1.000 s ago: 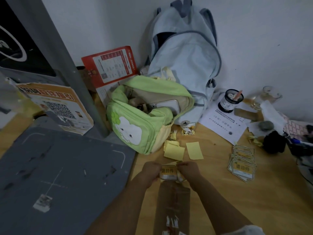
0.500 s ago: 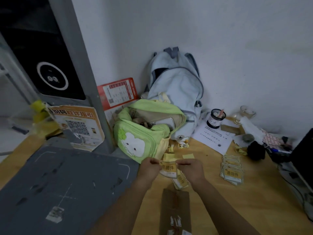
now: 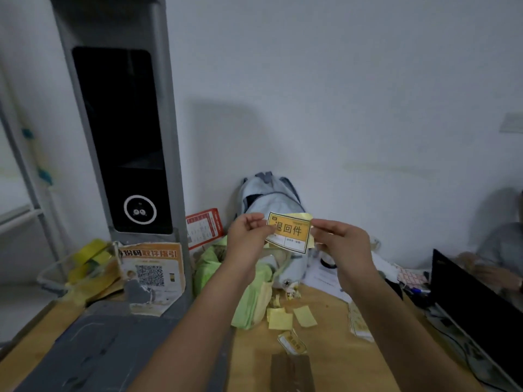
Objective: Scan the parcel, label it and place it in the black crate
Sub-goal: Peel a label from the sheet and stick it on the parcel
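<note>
Both my hands are raised in front of me, holding a yellow label with black characters between them. My left hand pinches its left edge; my right hand pinches its right edge, where the yellow backing paper curls away behind. A brown cardboard parcel lies flat on the wooden table at the bottom, below my arms. Another label lies just beyond the parcel. The tall grey scanner tower with a black screen stands at the left, above a grey scanning pad. No black crate is in view.
A green bag and a pale blue backpack stand against the wall. Yellow backing scraps and a stack of labels lie on the table. A black monitor stands at the right. A QR-code sign leans on the scanner.
My hands have lifted the label from just above the table up to chest height, and my head has tilted up, bringing the scanner tower into view. One label has stayed on the table.
</note>
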Tool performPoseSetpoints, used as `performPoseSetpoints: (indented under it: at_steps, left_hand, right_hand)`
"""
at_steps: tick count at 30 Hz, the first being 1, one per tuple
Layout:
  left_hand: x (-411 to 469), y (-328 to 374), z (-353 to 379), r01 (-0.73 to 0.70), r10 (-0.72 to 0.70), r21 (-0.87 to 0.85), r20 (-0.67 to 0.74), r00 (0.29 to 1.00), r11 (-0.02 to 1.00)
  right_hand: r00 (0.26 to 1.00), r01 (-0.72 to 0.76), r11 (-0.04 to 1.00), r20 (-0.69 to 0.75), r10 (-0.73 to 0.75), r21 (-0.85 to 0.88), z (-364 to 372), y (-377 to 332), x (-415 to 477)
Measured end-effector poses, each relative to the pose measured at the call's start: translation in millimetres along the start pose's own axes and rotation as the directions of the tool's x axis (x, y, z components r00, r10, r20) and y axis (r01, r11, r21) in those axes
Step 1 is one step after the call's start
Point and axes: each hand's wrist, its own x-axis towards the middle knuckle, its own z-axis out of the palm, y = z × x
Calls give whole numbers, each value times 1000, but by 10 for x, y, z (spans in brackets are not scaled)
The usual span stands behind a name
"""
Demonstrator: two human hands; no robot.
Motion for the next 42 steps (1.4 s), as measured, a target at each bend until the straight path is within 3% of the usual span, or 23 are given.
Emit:
performPoseSetpoints:
  at_steps: [5,8,12,16,20,26,32,38,42]
  left_hand:
    - [-426,547,230,-230,230,29,1,973,973]
    - [-628,711,388,-379,372,207,70,925,902]
    - [-808,786,623,-498,443,416,229,867,760]
    - [-970,820,871,-374,316,111,348,882,921]
    - [-1016,783,1023,-225,220,-12,272,937,974]
    - [-951,657,1194,-187,180,-5,295,938,982]
    - [-663,596,1162,-84,101,-96,186,977,992]
    - [-582,825,910,-135,231,-340,261,937,931]
    - [-527,938,823,-183,268,-375,190,944,909]
  right_hand:
    - [986,165,985,-14,-164,41,-40,-652,-324]
    - [972,232,969,-52,-228,88,-79,-883,-382]
    - [949,316,941,-49,-313,120,-181,-1056,-408]
    - [929,369,917,-30,-369,153,-350,-1105,-396]
    - [934,356,919,-24,-358,169,-580,-1129,-340]
    - [940,326,937,65,-336,127,-791,-1115,-297]
    - [947,314,948,56,-316,48,-1028,-1031,-165]
    - [916,384,919,158,-368,-90,-1143,-887,-107]
    - [922,377,893,193,-336,-247,-1063,-628,-59]
